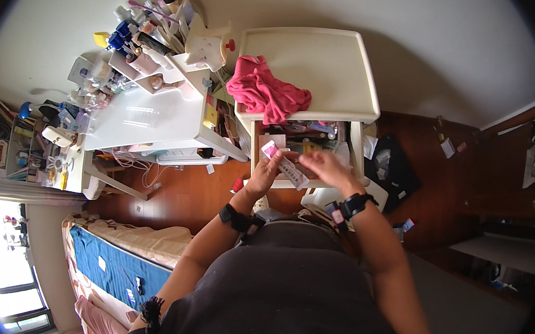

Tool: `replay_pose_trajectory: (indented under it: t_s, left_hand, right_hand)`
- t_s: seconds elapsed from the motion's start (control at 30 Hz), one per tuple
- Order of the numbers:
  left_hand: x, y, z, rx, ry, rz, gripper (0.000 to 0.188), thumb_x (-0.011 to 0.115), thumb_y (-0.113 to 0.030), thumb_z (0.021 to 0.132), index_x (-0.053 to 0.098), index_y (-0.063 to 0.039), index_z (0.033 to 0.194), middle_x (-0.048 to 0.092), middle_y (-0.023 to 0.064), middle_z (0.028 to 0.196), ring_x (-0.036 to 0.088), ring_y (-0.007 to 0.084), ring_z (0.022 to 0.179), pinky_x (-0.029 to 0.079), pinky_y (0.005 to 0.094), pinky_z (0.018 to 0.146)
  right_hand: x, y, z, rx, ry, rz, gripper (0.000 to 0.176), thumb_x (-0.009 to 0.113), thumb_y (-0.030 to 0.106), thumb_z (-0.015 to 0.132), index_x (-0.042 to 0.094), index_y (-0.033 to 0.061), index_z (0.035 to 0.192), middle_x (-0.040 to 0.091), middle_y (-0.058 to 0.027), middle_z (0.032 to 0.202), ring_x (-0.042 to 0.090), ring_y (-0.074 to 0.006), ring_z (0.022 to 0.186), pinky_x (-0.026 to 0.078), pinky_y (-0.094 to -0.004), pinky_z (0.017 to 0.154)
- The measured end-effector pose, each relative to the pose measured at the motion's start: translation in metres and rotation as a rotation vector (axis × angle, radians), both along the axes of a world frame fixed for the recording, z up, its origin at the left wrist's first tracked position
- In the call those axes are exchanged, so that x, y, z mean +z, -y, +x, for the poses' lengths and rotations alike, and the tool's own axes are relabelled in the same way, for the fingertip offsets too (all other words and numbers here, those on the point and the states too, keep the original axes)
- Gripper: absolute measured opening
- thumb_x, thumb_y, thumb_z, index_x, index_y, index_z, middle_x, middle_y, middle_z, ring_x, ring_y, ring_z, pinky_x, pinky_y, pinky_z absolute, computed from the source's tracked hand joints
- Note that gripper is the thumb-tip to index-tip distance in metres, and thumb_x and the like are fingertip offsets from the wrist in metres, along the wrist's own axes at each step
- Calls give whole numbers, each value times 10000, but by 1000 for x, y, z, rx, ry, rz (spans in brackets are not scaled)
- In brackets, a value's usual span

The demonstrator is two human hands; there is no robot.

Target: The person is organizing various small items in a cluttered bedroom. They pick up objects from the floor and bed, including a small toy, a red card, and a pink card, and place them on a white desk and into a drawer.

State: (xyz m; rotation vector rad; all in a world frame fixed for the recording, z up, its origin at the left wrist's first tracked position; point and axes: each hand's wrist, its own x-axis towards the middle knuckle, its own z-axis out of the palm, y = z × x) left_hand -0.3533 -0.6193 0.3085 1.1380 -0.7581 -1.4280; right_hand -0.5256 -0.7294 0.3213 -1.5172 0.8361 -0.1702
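My left hand (265,174) grips a slim white and pink packet (291,173) that bears writing. The packet lies slantwise across my fingers, above the front of a pulled-out drawer (359,149). My right hand (327,169) is slightly blurred, just right of the packet, with its fingers loosely spread and nothing seen in them. Beneath both hands, the drawer contains small packets, tubes and a yellow item (311,147); my hands hide part of its contents. A crumpled pink cloth (267,89) rests on the cream drawer cabinet's top (325,66), overhanging its front edge.
To the left stands a white desk (132,115) crowded with bottles and a pink cup of brushes (143,64). Loose cables (139,167) trail on the wooden floor beneath. A black bag (390,174) lies right of the cabinet. Behind at left is a bed with a blue mat (116,261).
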Motion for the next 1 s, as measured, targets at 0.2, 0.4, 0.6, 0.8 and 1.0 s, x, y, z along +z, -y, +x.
replay_pose_trajectory:
  t_s: [0.2,0.4,0.6,0.8,1.0]
  left_hand:
    - [-1,12,-9,22,-122,-8,433,415,-378,951,534,5,1115,607,69,929,599,155,804,502,283,716]
    - [6,9,-16,113,-216,70,375,448,-360,940,555,-15,1039,620,86,953,615,190,825,516,325,739]
    - [-4,-29,27,-554,34,456,446,394,-421,947,600,-26,982,633,88,941,608,186,867,488,300,761]
    - [-27,-42,6,-660,747,135,339,506,-280,914,581,-7,1102,616,132,1069,581,230,982,447,314,847]
    - [-21,-24,12,-457,822,67,357,539,-265,883,578,-4,1124,611,175,1084,569,284,1025,426,334,883]
  right_hand:
    - [9,-37,12,-16,160,265,251,513,250,928,589,13,897,574,-1,700,551,-86,568,470,-234,523]
    - [15,-28,-8,78,69,56,295,526,279,911,574,2,822,560,-27,612,526,-85,487,419,-238,447]
    - [2,-36,-69,334,-222,26,272,552,277,882,637,21,847,592,-81,654,565,-153,584,446,-315,553]
    - [-25,-35,-80,270,-371,-373,264,617,285,804,661,36,880,622,-179,790,603,-333,764,463,-408,671]
    - [-30,-15,-68,206,-330,-555,236,629,259,768,659,33,831,623,-182,796,605,-336,768,467,-429,695]
